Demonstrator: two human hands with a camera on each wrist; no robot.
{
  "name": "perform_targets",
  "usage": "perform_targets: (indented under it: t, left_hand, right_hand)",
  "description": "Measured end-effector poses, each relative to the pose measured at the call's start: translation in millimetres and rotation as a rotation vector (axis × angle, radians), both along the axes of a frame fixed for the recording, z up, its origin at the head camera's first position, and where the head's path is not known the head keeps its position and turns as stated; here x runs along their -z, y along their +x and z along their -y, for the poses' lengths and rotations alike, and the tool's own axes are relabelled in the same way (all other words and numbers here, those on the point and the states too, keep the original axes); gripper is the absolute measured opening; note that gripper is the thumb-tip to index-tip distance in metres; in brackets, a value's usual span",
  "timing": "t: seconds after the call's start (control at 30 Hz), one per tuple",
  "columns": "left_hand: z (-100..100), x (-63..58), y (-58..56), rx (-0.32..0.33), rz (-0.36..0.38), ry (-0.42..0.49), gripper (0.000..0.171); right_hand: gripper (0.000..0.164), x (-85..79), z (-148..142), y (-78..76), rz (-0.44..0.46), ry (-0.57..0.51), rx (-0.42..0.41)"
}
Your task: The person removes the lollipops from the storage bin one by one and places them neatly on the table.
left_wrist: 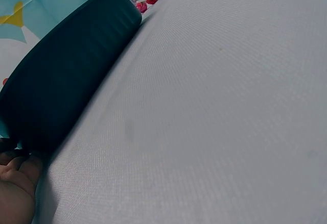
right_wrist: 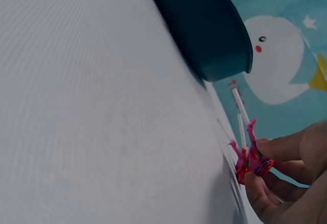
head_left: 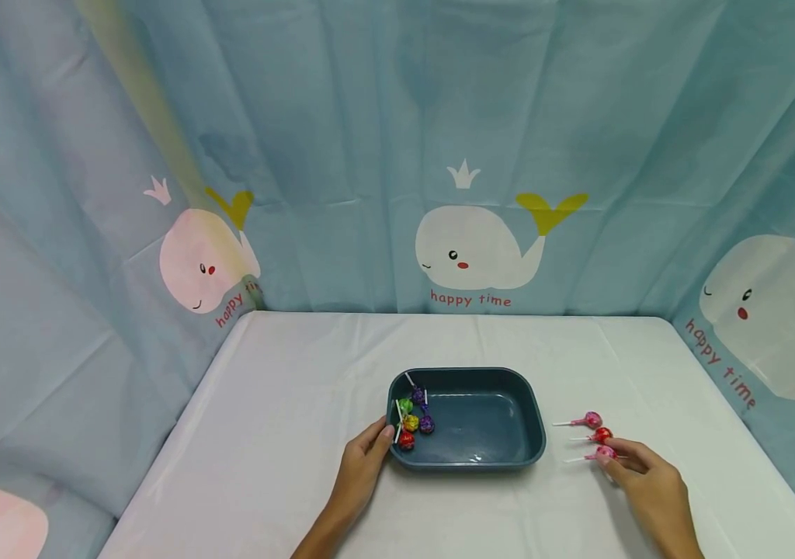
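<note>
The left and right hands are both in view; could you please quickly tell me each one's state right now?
Left hand: closed, holding the teal tray by its left end.
Right hand: closed, pinching the pink lollipop nearest the person.

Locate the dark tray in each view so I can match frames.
Head: dark tray, lower half, just right of centre.
Left wrist: dark tray, upper left, outer wall showing.
Right wrist: dark tray, top, right of centre.
Shared landmark: whale-print curtain, behind the tray.
</note>
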State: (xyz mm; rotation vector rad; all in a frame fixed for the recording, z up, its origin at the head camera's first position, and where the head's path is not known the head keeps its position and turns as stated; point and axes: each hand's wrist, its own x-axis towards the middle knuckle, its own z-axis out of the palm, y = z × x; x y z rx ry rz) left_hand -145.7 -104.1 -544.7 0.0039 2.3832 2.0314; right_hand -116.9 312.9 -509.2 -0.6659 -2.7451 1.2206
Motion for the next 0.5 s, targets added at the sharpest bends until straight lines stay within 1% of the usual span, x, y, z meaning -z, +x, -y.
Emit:
perform_targets:
  t: [0.2, 0.33, 0.5]
  left_hand:
    - [0, -0.5, 0.2, -0.001, 0.004, -0.009, 0.056]
    - [-1, -0.8, 0.3, -0.002, 0.012, -0.013, 0.057]
    - [-1, 0.0, 1.1, -0.002, -0.007, -0.034, 0.057]
  right_hand:
    - [0.043, 4.2, -5, -1.7, -0.002, 0.031, 0.016]
    - [0.042, 7.7, -6, -3.0, 0.005, 0.024, 0.02]
    - [0.041, 11.2, -6, -4.9, 0.003, 0.015, 0.032]
